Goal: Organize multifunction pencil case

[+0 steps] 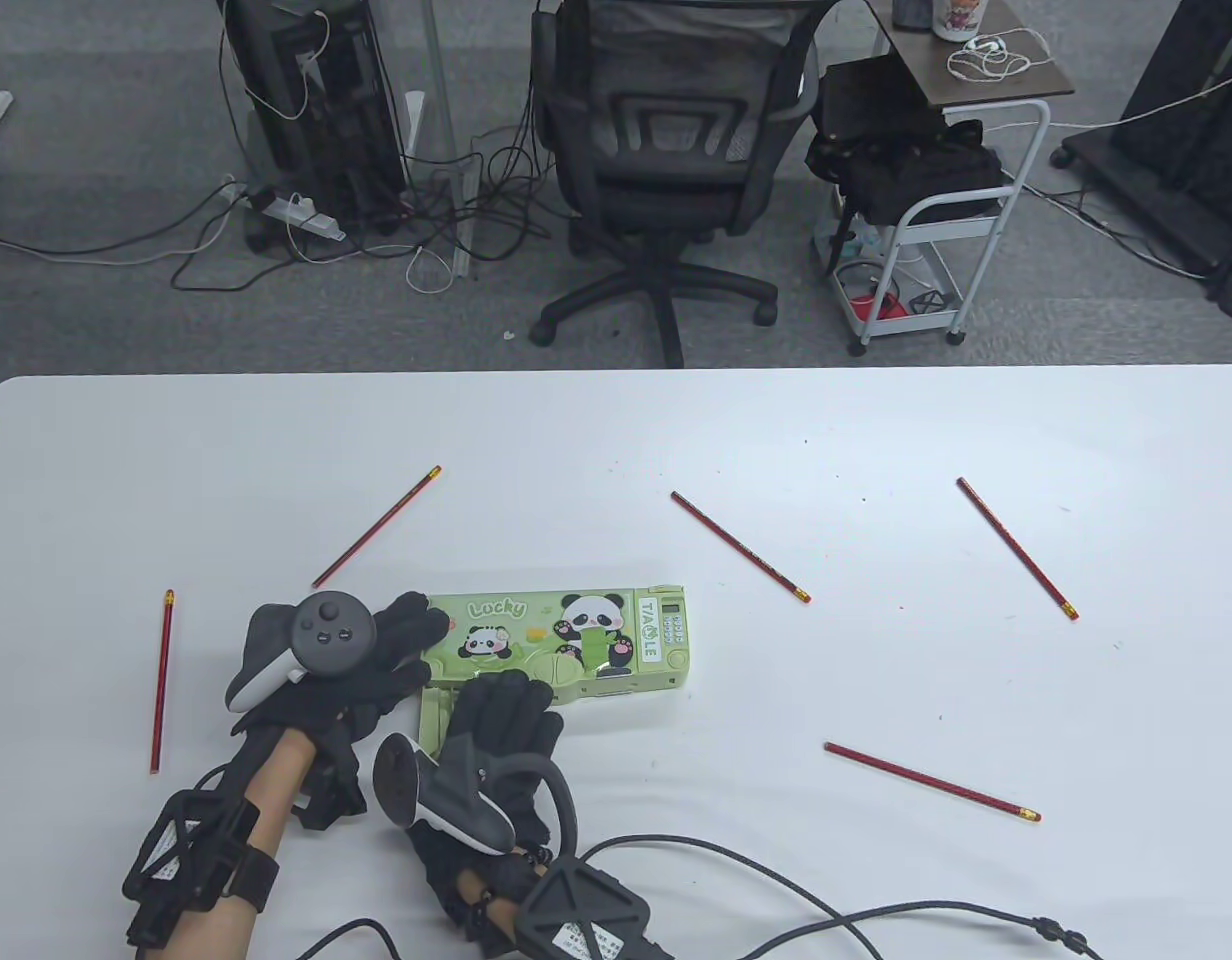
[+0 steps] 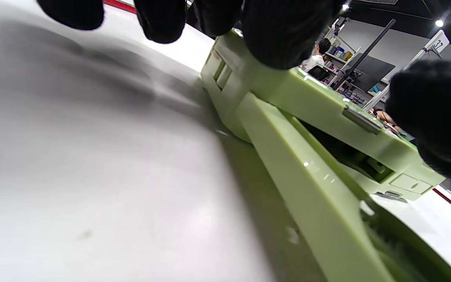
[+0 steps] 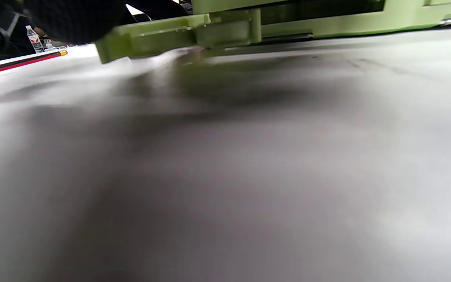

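Near front-left of table (image 1: 616, 430): green pencil case (image 1: 576, 630), panda lid up, lying flat.
Side tray: pale green drawer (image 1: 438, 712) stands pulled out from the case's near long side, at its left end; the left wrist view shows it as a long bar (image 2: 307, 176) jutting from the body, with a dark open slot behind it.
Left hand (image 1: 366, 660): fingers laid over the case's left end, fingertips (image 2: 276, 35) pressing on its top edge. Looks like a steadying hold; whether the thumb wraps underneath cannot be told.
Right hand (image 1: 501, 725): fingers curled at the near edge of the case, right beside the tray. Right wrist view shows only a dark glove patch (image 3: 73, 19) above the tray's end, so whether it pinches the tray or just rests on it cannot be told.
Pencils: 5 red ones loose on the table, none in the case. Closest lie left (image 1: 162, 680) and upper left (image 1: 376, 526); others at centre (image 1: 741, 547), right (image 1: 1016, 547) and near right (image 1: 931, 782), well apart.
Step in hand: judged as opening or setting the side compartment, before any loading.
Next move calls for: left hand to keep the case pinned, right hand to free itself and fetch a pencil, then line it up lengthwise with a compartment.
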A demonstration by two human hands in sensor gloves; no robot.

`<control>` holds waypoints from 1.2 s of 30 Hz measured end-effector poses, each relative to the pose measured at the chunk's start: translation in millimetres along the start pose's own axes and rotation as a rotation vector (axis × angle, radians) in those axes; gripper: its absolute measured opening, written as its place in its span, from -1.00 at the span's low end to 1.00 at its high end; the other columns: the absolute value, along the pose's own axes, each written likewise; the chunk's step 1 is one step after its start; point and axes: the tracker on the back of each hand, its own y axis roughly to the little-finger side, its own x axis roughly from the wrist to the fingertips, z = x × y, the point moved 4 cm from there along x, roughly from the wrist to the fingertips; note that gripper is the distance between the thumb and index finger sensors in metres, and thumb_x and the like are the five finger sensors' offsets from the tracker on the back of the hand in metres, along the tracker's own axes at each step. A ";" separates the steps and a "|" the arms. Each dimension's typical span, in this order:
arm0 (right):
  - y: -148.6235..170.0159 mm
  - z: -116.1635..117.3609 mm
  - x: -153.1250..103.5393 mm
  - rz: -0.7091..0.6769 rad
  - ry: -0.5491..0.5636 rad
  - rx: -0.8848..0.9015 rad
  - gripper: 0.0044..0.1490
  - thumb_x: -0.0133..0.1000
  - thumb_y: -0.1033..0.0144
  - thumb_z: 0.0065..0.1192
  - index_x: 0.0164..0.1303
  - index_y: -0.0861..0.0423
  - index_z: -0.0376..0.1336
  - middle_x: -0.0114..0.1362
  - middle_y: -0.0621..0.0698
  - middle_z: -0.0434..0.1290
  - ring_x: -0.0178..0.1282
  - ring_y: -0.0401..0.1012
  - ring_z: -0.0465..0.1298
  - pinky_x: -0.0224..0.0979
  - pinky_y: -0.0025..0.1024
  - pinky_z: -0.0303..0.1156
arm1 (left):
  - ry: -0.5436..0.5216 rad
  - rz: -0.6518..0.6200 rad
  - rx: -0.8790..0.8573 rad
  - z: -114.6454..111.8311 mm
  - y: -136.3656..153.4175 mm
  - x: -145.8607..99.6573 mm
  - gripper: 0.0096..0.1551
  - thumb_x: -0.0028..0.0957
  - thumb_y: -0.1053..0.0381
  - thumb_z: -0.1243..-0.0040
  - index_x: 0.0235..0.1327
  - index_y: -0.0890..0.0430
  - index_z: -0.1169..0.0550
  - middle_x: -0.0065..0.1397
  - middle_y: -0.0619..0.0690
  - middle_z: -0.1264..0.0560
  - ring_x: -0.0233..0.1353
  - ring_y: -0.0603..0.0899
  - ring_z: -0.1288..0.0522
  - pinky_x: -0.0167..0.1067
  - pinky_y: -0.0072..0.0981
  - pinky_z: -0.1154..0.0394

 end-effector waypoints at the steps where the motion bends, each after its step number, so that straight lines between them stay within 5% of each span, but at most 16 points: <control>1: 1.2 0.3 0.3 0.003 -0.009 -0.001 0.53 0.07 -0.23 -0.01 0.47 0.74 -0.51 0.35 0.83 -0.56 0.35 0.73 -0.36 0.35 0.63 -0.23 | 0.000 0.000 0.000 0.0 0.0 -0.1 -0.35 0.24 0.03 -0.18 0.61 -0.16 -0.28 0.82 0.02 -0.10 0.76 0.37 -0.20 0.41 0.62 -0.22; 30: 74.3 -28.3 21.3 0.045 -0.112 -0.163 0.66 -0.07 -0.27 0.12 0.48 0.69 -0.55 0.38 0.79 -0.59 0.35 0.71 -0.43 0.34 0.64 -0.28 | 0.000 -0.004 -0.015 1.2 1.3 -0.3 -0.36 0.24 0.04 -0.19 0.60 -0.16 -0.29 0.82 0.02 -0.11 0.76 0.36 -0.20 0.41 0.62 -0.22; 36: 89.8 -32.7 35.0 -0.035 -0.107 -0.183 0.65 -0.08 -0.28 0.12 0.49 0.65 -0.57 0.39 0.77 -0.58 0.35 0.69 -0.46 0.34 0.64 -0.30 | 0.002 -0.005 -0.020 1.4 1.3 -0.2 -0.36 0.24 0.03 -0.19 0.60 -0.16 -0.29 0.82 0.02 -0.11 0.76 0.36 -0.20 0.41 0.62 -0.22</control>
